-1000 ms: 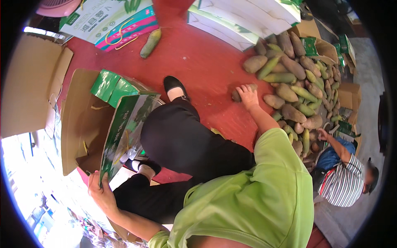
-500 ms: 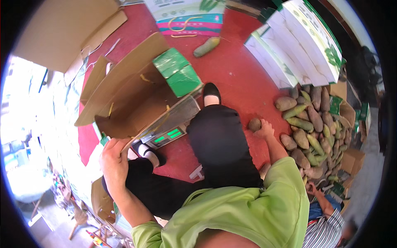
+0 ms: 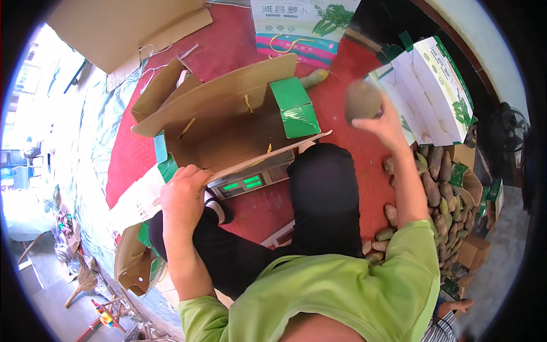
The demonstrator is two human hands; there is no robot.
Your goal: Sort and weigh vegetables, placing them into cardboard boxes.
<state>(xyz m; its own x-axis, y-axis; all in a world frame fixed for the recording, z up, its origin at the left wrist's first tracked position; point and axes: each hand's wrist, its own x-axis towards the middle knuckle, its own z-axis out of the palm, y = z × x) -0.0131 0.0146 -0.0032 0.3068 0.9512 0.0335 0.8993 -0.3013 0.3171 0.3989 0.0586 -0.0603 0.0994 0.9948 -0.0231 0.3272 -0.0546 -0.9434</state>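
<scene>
An open cardboard box (image 3: pixel 222 128) with a green end flap (image 3: pixel 293 108) stands tilted in front of me, bare brown inside. My left hand (image 3: pixel 185 191) has its fingers closed over the near left corner of the box's raised flap. Below that flap shows a digital scale (image 3: pixel 242 185) with lit green displays; the box appears to rest on it. My right hand (image 3: pixel 384 128) holds a stubby brownish-green radish (image 3: pixel 362 102) in the air, right of the box, blurred by motion. Another green radish (image 3: pixel 315 78) lies on the red floor behind the box.
A heap of radishes (image 3: pixel 450 211) lies at the right, beside white and green cartons (image 3: pixel 439 91). A printed carton (image 3: pixel 302 28) stands at the back. A large brown cardboard sheet (image 3: pixel 125 34) is far left. A co-worker's hand (image 3: pixel 456 306) shows at lower right.
My right hand has lifted the radish off the floor near the heap, up and forward. My left hand stays on the box flap. The view has shifted, and the co-worker shows less.
</scene>
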